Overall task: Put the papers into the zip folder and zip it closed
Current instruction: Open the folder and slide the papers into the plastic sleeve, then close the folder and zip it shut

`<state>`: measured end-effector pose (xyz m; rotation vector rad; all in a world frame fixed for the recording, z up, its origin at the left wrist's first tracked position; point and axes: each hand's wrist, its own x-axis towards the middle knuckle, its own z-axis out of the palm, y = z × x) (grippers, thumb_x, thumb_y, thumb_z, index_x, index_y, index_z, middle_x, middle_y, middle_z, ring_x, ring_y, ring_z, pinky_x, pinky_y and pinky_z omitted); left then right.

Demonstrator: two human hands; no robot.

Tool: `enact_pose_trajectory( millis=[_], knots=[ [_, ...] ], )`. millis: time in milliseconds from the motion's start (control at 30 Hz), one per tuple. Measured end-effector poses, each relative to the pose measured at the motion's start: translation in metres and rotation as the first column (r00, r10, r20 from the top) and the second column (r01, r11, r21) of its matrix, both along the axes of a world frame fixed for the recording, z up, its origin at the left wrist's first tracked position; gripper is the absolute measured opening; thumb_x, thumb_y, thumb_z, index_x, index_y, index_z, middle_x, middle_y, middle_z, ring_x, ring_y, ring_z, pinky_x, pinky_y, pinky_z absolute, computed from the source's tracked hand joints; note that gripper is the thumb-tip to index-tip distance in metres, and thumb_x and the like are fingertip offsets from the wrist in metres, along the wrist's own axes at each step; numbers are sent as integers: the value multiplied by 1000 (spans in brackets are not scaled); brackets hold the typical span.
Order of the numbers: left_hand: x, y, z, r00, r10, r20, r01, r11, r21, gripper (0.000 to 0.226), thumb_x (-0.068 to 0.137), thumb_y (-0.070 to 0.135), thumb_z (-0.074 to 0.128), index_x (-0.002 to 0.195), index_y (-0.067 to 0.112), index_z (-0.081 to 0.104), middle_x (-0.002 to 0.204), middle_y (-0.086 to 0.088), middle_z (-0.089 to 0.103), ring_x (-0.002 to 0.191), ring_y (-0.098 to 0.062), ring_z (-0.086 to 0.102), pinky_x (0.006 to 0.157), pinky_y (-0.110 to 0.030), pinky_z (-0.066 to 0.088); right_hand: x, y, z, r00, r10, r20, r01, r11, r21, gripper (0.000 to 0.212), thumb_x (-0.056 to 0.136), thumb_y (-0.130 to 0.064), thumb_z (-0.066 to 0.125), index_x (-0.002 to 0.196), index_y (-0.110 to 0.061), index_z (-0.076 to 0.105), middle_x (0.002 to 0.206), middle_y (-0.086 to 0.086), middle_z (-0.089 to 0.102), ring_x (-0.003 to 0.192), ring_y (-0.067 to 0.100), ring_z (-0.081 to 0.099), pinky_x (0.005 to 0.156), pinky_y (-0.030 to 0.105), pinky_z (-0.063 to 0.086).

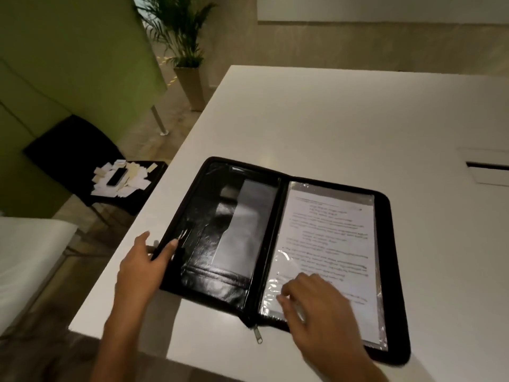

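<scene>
Zip folder (225, 244): black, lying open flat on the white table (330, 119), close to the table's near left corner.
Right half: the papers (330, 238), a printed page on top, sit under a clear plastic sleeve (379, 271). Text too blurred to read.
Left half: glossy black lining with pockets, and a pale sheet (248, 216) tucked into one of them.
Zipper pull (258, 335): hangs off the bottom of the spine and rests on the table, so the zip is undone.

Your left hand (140, 263) grips the folder's outer left edge, with the thumb laid on the lining and the fingers wrapped round the rim.
Your right hand (316, 307) is on the lower part of the sleeved page, fingers bent and tips touching the plastic. Motion blur here: you cannot tell whether it pinches the sleeve or only presses on it.

Further out, on the right of the tabletop: a recessed hatch (487, 173).
Left of the table: a black chair (71, 150) whose seat carries scattered paper slips (129, 188), with a dark phone (117, 177) on top of them.
Behind: a green partition (68, 51) and a potted plant (181, 31).
</scene>
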<state>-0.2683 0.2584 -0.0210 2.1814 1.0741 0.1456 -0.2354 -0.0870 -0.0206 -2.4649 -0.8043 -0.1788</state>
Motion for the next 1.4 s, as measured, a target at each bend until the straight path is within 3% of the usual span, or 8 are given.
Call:
enact_pose_trajectory(
  millis=[133, 333, 433, 600, 800, 1033, 1267, 1400],
  knots=[
    [-10, -3, 2, 964, 127, 232, -89, 982, -169, 60, 94, 44, 81, 146, 28, 56, 121, -4, 70, 104, -28, 68, 83, -39, 48, -22, 21, -18, 994, 105, -5, -105, 990, -98, 22, 89, -44, 74, 78, -34, 58, 74, -14, 55, 66, 8, 56, 54, 24, 38],
    [-27, -1, -11, 848, 325, 419, -146, 903, -404, 44, 92, 37, 85, 131, 36, 63, 106, 2, 75, 113, -25, 71, 93, -35, 53, -42, 29, -35, 991, 129, -32, -133, 958, -254, 35, 78, -59, 84, 83, -31, 64, 78, -15, 60, 65, 12, 61, 52, 29, 48],
    [-29, -7, -13, 763, 445, 469, -120, 810, -574, 41, 93, 27, 83, 131, 27, 67, 105, 0, 80, 115, -26, 74, 105, -43, 52, -48, 33, -39, 996, 79, -42, -87, 961, -262, 32, 80, -56, 85, 87, -28, 69, 82, -12, 64, 68, 14, 61, 53, 31, 52],
    [-33, -35, -11, 710, 506, 490, -16, 707, -707, 27, 99, 23, 76, 125, 15, 75, 113, -5, 82, 107, -19, 78, 92, -33, 59, -59, 37, -43, 999, 40, -33, -48, 944, -326, 21, 80, -34, 90, 88, -22, 76, 83, -5, 67, 70, 17, 62, 58, 34, 58],
    [-47, -56, 2, 640, 525, 561, 69, 688, -722, 25, 101, 23, 72, 124, 14, 76, 117, -6, 82, 113, -22, 77, 88, -26, 65, -66, 34, -40, 999, 26, -25, -33, 934, -356, 37, 57, -17, 99, 85, -18, 74, 77, 0, 66, 61, 17, 61, 57, 34, 57],
    [-58, -89, 37, 631, 305, 714, 232, 804, -548, 30, 107, 22, 63, 136, 18, 70, 128, -6, 77, 124, -23, 73, 101, -37, 62, -75, 28, -45, 1000, 10, -18, -14, 959, -282, 24, 67, -12, 92, 84, -16, 75, 78, 1, 68, 62, 18, 65, 56, 31, 61],
    [-62, -128, 49, 673, 42, 738, 318, 885, -341, 40, 99, 22, 74, 138, 18, 66, 122, -2, 79, 115, -20, 76, 83, -36, 68, -84, 30, -33, 997, -18, -69, 6, 987, -162, 24, 71, -15, 95, 80, -16, 73, 77, -1, 68, 59, 15, 65, 42, 26, 53],
    [-59, -152, 57, 670, -124, 732, 371, 910, -185, 32, 97, 26, 79, 127, 22, 72, 113, 3, 81, 107, -18, 78, 80, -39, 69, -89, 28, -33, 965, -94, -246, 85, 995, -44, 12, 108, -15, 54, 108, -8, 64, 103, 9, 71, 87, 30, 70, 73, 43, 59]
  ],
)
